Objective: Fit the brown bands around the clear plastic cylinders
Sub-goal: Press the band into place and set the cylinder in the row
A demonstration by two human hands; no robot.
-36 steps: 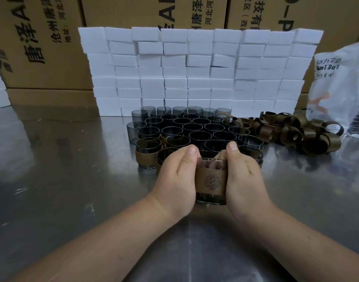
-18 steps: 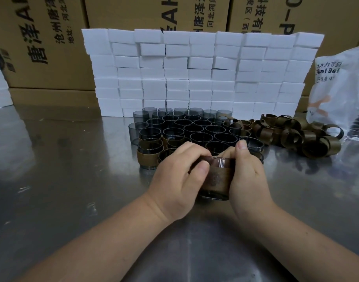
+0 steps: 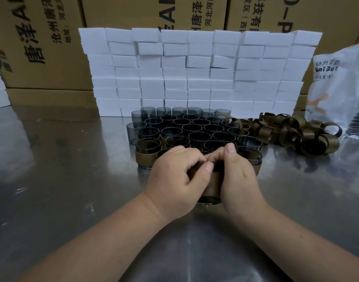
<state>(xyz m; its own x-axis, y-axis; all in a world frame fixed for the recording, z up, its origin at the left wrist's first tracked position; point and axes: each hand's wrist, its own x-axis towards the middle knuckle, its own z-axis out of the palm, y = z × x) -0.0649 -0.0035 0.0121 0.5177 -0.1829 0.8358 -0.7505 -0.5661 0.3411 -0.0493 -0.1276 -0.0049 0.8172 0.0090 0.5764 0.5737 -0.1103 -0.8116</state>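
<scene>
Centrally, a clear plastic cylinder (image 3: 208, 200) is gripped between both hands over the steel tabletop (image 3: 58, 184), just in front of the other cylinders. Whether its base is resting on the metal or is held slightly off it cannot be told. The left hand (image 3: 174, 177) is curled round the cylinder's left side, with the thumb tip pressed at the upper rim. The right hand (image 3: 238, 176) is wrapped round the right side, with the thumb raised over the top.

A brown band (image 3: 213, 187) is seen around the cylinder's wall. Only a narrow strip of it shows between the two hands, so how fully it is seated cannot be judged. Most of the fingers are hidden behind the cylinder.

Beyond the hands, unbanded cylinders (image 3: 195, 127) are stood upright in close rows, the nearest row partly blocked by the knuckles. Banded cylinders (image 3: 147, 157) are set at the cluster's near-left corner. Loose brown bands (image 3: 296, 133) are heaped to the right, against the cluster's edge.

White foam blocks (image 3: 195, 72) are stacked as a wall behind the cylinders. Cardboard cartons (image 3: 42, 37) are stood behind that, their print cut off by the top of the frame. A plastic bag (image 3: 341, 88) is cropped at the right edge, and its dark contents are hard to make out.
</scene>
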